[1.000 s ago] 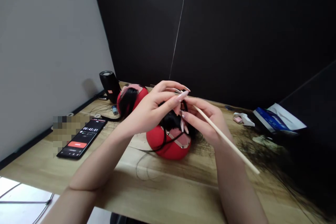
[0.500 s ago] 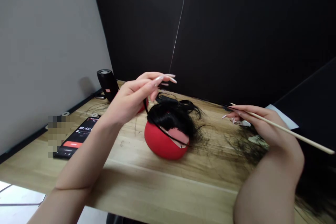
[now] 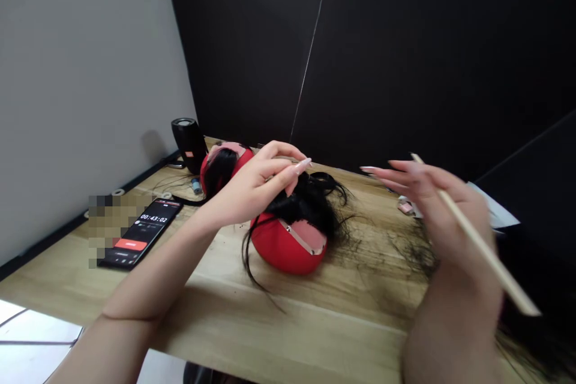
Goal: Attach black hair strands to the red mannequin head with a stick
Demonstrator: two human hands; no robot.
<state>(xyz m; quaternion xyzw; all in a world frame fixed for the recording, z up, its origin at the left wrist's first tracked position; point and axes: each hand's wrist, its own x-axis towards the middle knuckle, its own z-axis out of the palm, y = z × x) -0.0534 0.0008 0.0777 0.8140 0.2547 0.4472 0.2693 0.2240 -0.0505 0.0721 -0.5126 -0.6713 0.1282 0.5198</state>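
A thin wooden stick is held up in the blurred right hand, fingers parted, right of the red head form and away from its black hair. The hair is reached by the curled left hand; whether it is pinched cannot be told. A phone lies left of the form.

Right hand and wooden stick motion-blurred; pixelated patch beside phone hides whatever lies there.
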